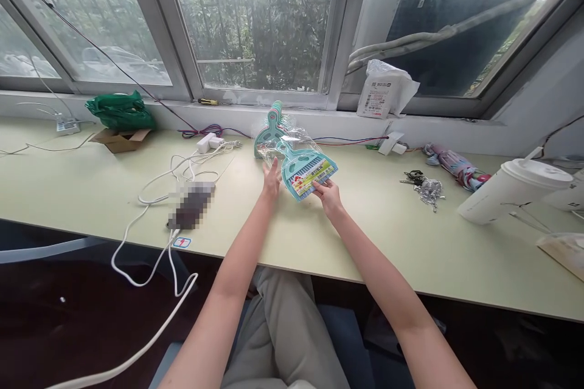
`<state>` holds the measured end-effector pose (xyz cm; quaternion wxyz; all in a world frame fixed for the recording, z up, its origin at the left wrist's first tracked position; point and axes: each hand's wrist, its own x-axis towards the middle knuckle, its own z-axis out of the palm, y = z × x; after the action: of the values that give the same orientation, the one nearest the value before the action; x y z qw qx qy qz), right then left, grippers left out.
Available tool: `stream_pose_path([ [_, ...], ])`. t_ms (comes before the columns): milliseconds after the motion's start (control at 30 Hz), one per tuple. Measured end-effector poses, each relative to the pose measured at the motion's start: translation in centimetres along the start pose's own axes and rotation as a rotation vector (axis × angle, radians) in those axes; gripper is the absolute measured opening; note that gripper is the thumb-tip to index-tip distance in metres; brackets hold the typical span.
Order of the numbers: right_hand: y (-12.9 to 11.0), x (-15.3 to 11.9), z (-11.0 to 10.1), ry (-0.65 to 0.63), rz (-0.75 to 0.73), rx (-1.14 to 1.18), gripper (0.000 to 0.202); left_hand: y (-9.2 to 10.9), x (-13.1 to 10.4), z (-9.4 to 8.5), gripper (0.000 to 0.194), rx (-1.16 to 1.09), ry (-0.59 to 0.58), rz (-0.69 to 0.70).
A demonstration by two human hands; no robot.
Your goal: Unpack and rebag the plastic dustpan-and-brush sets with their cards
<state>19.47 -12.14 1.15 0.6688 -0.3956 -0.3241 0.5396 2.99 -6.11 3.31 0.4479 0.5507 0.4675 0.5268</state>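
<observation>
A teal dustpan-and-brush set point(306, 171) with a yellow label, in clear plastic wrap, is tilted above the table. My right hand point(327, 197) pinches its lower right edge, thumb over the label. At the set's left side is my left hand point(272, 180), its fingers against the clear wrap; what they grip is partly hidden. Behind, a stack of similar teal sets point(272, 130) in clear plastic stands near the window ledge, its handles pointing up and away.
On the pale green table point(374, 243) are a phone point(191, 205) with white cables at left, a green bag point(122, 110) on a cardboard box point(121, 140), keys point(426, 187), a folded umbrella point(456, 167) and a white cup point(511, 189) at right.
</observation>
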Motion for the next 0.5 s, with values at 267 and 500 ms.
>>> stream_pose_path([
  [267, -0.4, 0.1, -0.1, 0.147, -0.086, 0.071, 0.030, -1.0, -1.0, 2.4, 0.045, -0.505, -0.488, -0.161],
  [500, -0.1, 0.7, -0.5, 0.104, -0.083, 0.068, 0.031, -1.1, -1.2, 2.6, 0.050, -0.459, -0.454, -0.120],
])
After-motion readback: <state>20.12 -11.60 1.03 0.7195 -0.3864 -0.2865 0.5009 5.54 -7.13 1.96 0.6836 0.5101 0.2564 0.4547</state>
